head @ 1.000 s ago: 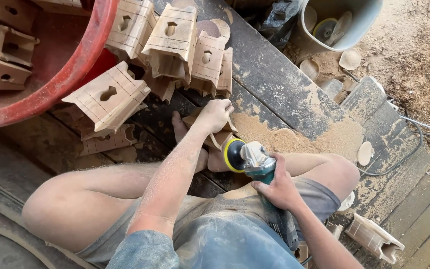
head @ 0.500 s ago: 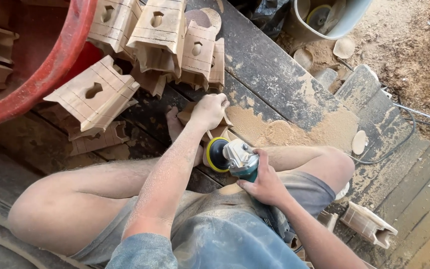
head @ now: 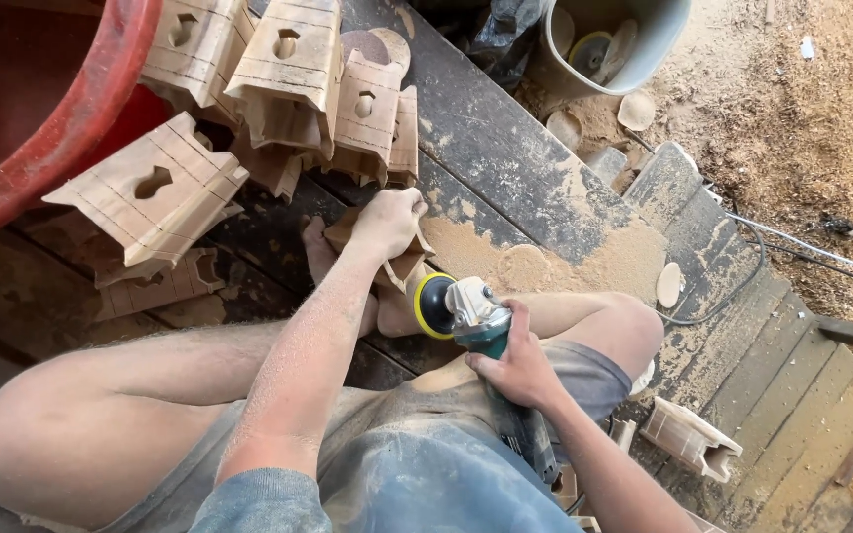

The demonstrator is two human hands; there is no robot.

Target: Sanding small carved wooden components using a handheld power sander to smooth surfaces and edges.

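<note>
My left hand [head: 387,221] grips a small carved wooden piece [head: 405,266] and presses it down near my feet [head: 348,286]. My right hand [head: 515,370] holds a green and silver angle grinder [head: 471,316]. Its yellow-rimmed sanding disc [head: 432,306] sits against the right side of the wooden piece. I sit on dark planks with both knees bent outward. Sawdust covers my forearm and shorts.
A pile of carved wooden blocks [head: 288,69] lies ahead, and one larger block [head: 150,197] lies to the left. A red tub [head: 61,128] is at upper left, a grey bucket [head: 644,49] holding sanding discs at top right. A cable [head: 792,242] runs right. One more block [head: 688,439] lies by my right knee.
The view has shifted a little. The grinder's disc has moved closer against the wooden piece in my left hand, and both hands keep their grip.
</note>
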